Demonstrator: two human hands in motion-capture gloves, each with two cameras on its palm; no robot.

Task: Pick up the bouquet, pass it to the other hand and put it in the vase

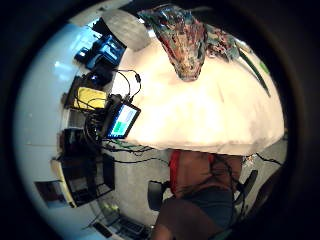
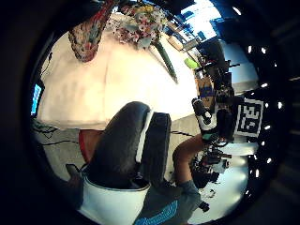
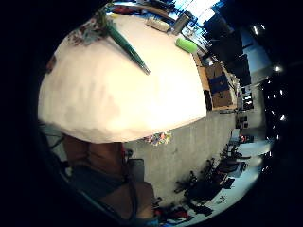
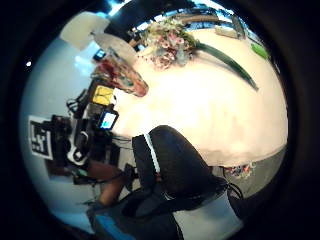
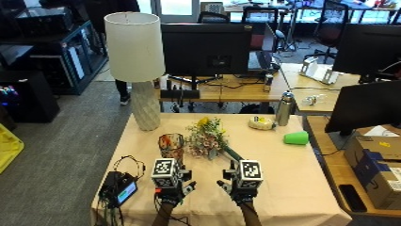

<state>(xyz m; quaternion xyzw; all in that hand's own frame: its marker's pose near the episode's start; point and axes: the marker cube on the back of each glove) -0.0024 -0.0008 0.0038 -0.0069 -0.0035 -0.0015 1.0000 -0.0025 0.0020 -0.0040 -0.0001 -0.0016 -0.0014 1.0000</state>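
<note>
A bouquet (image 5: 205, 138) of pale and yellow flowers lies on the tan-covered table (image 5: 294, 179), its green stems (image 5: 230, 154) pointing toward the front right. Just to its left stands the multicoloured vase (image 5: 170, 145), upright. Both gloved hands hover near the table's front edge, holding nothing. My left hand (image 5: 172, 187) is in front of the vase, my right hand (image 5: 241, 189) in front of the stem ends, fingers spread on both. The palm views show the vase (image 1: 187, 45) (image 4: 122, 75), the bouquet (image 2: 143, 23) (image 4: 167, 45) and its stems (image 3: 128, 47) some way from the palms.
A tall white lamp (image 5: 134, 66) stands at the back left of the table. A green cup (image 5: 296, 138), a tape roll (image 5: 261, 123) and a metal bottle (image 5: 285, 108) are at the back right. A small screen device (image 5: 122, 188) with cables sits at the front left corner.
</note>
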